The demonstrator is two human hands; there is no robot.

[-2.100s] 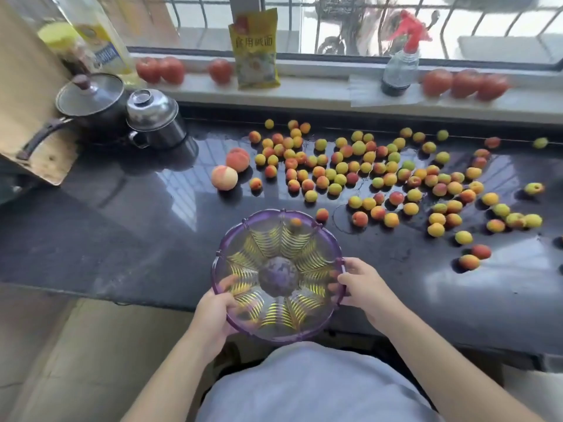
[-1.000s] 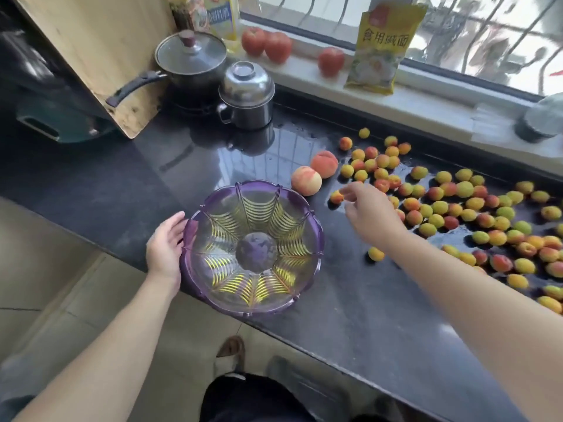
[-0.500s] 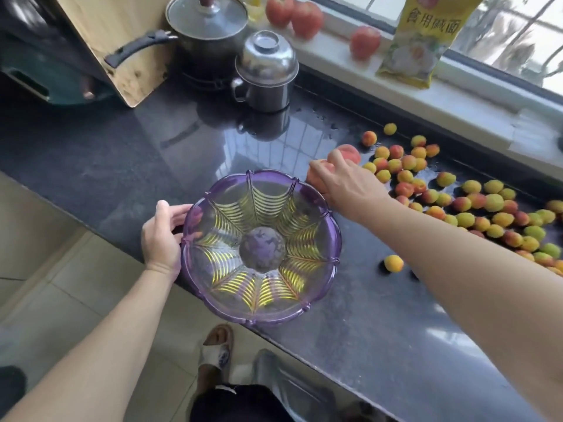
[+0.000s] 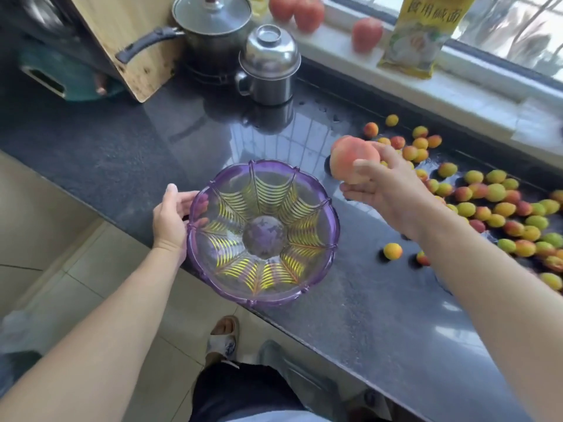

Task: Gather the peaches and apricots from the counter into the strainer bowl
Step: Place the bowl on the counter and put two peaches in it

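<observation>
1. Head view: the strainer bowl (image 4: 307, 190), clear purple with yellow-tinted slots, sits on the dark counter (image 4: 380, 315) at its near edge, with part of its rim overhanging the floor. Nothing lies inside it.
2. The left hand (image 4: 170, 216) rests against the bowl's left rim, thumb up on the outside and fingers curled lightly round the edge.
3. The right hand (image 4: 385, 184) is raised above the counter just right of the bowl, fingers and thumb wrapped round peach fruit (image 4: 350, 156); whether it holds one peach or two pressed together cannot be told.
4. The apricots (image 4: 493, 205), orange, red and green-yellow, lie scattered over the right part of the counter, behind and to the right of the right forearm.
5. One single apricot (image 4: 392, 251) sits apart from the crowd, between the bowl and the forearm.
6. At the back of the counter stand a lidded steel mug (image 4: 268, 65) and a lidded pot (image 4: 213, 22), with a wooden board (image 4: 122, 35) leaning beside the pot.
7. On the windowsill (image 4: 457, 86) are tomatoes (image 4: 307, 10) and a yellow packet (image 4: 420, 35).
</observation>
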